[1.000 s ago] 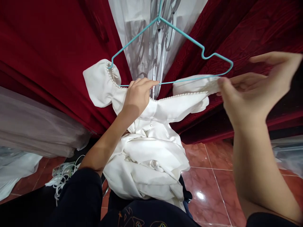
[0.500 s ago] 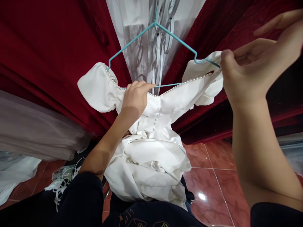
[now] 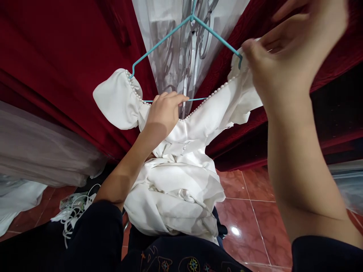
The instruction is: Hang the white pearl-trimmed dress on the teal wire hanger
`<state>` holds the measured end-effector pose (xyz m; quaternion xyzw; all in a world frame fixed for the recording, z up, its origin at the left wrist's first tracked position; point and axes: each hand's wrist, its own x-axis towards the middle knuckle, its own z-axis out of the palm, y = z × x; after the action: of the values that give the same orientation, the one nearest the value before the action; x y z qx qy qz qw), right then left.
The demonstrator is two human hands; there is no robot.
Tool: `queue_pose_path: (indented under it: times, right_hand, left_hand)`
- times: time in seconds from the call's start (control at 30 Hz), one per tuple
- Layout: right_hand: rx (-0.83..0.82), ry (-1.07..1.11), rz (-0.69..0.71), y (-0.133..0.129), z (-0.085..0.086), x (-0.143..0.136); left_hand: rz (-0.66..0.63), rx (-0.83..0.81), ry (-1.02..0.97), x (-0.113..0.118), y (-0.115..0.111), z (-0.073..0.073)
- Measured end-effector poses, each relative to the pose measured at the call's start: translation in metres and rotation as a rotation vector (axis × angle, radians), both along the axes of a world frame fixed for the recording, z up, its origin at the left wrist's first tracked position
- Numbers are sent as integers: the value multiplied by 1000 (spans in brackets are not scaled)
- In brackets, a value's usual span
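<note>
A white dress (image 3: 172,189) with a pearl-beaded neckline and puff sleeves hangs on a light blue hanger (image 3: 167,36), its skirt bunched over my lap. The hanger's left end sits inside the left puff sleeve (image 3: 116,100). My left hand (image 3: 164,113) is closed around the hanger's bottom bar together with the dress's neckline. On the other side, my right hand (image 3: 286,56) pinches the right sleeve between thumb and fingers, beside the hanger's right end. That sleeve is pulled up and outward, partly hidden behind the hand.
Dark red curtains (image 3: 70,56) hang on both sides of a white ornate metal frame (image 3: 195,41). White cables (image 3: 73,219) and a plastic packet lie at lower left. Pale sheer fabric (image 3: 48,143) hangs at left. Red tiles (image 3: 244,215) cover the floor.
My right hand has moved up and left with the right sleeve, stretching the neckline upward. The hanger's right end now shows its notch near the sleeve. My left hand keeps its grip.
</note>
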<state>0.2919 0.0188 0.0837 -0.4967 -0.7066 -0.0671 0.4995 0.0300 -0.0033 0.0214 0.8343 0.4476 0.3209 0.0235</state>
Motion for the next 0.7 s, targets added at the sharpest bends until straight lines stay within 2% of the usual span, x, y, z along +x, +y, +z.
queue_pose_path:
  times: [0.1,0.2,0.27,0.33,0.37,0.43,0.53,0.57,0.63,0.7]
  right_hand:
    - [182,128,-12,-15,-11,-25]
    - [498,131,-15,-37,-41,-48]
    - [368,-30,114,-47,-64,-63]
    - [160,-152,228,-48,-85,-75]
    - [106,-168,248,-46,-94,-80]
    - [100,-128,239,-40,-106,-85]
    - [93,-65,191,-34,-107,-84]
    - [79,-60,167,-33,-105,-82]
    - [46,-59,109,-32,-99,-80]
    - [26,-47,69,-33,-95,-80]
  left_hand:
    - [21,39,4,-5,-3,0]
    - [9,69,-4,-6,-6,1]
    - [8,72,11,-4,-6,0]
    - [26,57,36,-2,-7,-1]
    - [36,48,46,-1,-7,-1]
    - [14,40,66,0,-10,-2]
    - [-111,67,40,-6,-19,1]
    - [-117,84,-4,-10,-23,3]
    - [-12,149,-150,-19,-29,8]
    - [182,262,-298,-30,-31,12]
